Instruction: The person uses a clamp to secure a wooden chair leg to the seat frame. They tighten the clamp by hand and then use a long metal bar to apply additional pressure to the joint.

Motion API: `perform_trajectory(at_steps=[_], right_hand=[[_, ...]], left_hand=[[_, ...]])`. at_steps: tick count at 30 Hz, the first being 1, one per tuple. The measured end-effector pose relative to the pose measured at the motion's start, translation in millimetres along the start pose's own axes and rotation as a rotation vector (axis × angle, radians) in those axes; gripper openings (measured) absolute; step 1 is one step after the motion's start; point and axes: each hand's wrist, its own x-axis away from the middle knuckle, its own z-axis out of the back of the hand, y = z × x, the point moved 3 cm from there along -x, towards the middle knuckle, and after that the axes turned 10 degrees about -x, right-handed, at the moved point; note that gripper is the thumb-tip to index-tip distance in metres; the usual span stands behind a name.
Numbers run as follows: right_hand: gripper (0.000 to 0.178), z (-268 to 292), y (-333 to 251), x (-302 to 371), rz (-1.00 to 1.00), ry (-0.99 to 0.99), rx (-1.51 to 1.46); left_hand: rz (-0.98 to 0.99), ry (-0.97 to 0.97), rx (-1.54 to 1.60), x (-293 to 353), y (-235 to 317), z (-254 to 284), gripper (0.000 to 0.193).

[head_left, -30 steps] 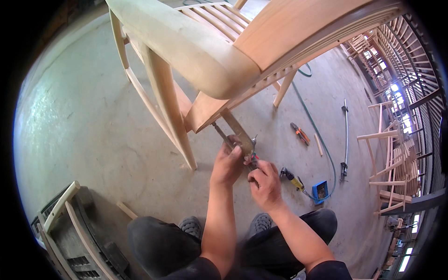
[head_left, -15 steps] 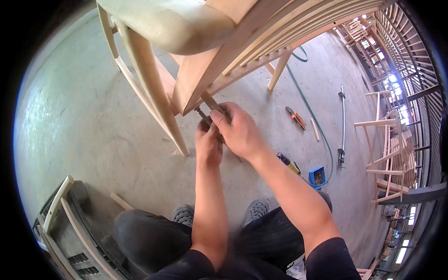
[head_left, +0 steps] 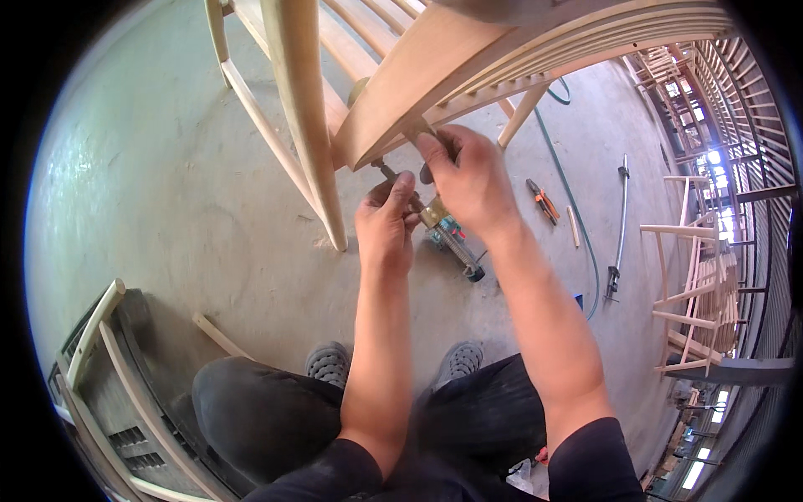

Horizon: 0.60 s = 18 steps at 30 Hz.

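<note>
Head view: metal clamp (head_left: pixel 433 212) at a wooden chair (head_left: pixel 410 79), held two-handed.
The person's left hand (head_left: pixel 385 224) pinches its screw (head_left: pixel 386 171); right hand (head_left: pixel 475 177) curls closed round its bar (head_left: pixel 416 128), seemingly for steadiness. Chair corner just beyond the fingertips; pliers (head_left: pixel 543 202) rightward of them.

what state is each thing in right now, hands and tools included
Chair: standing, bare wood
Clamp: at the chair's lower edge, tightness unclear
Left hand: fingers closed on the clamp
Right hand: gripping the clamp
Pliers: lying on the floor, open or shut unclear
Long bar clamp: lying on the floor, gripping nothing
</note>
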Motion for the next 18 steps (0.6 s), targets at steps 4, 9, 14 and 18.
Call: perform_trajectory(at_steps=[4,9,14,18], right_hand=[[0.03,-1.2,1.6,-4.1,-0.041,-0.053,-0.024],[0.033,2.3,3.0,-6.6,-0.122,-0.174,0.08],[0.037,2.1,5.7,-2.3,-0.156,-0.246,0.062],[0.035,-7.5,11.9,13.1,-0.043,-0.082,0.032]], left_hand=[[0.008,0.002,0.075,0.7,0.7,1.6,0.027],[-0.049,-0.164,0.07,-2.9,2.9,6.1,0.024],[0.029,-0.035,0.064,-3.6,-3.2,13.0,0.026],[-0.05,0.065,-0.019,-8.0,-2.3,12.4,0.027]])
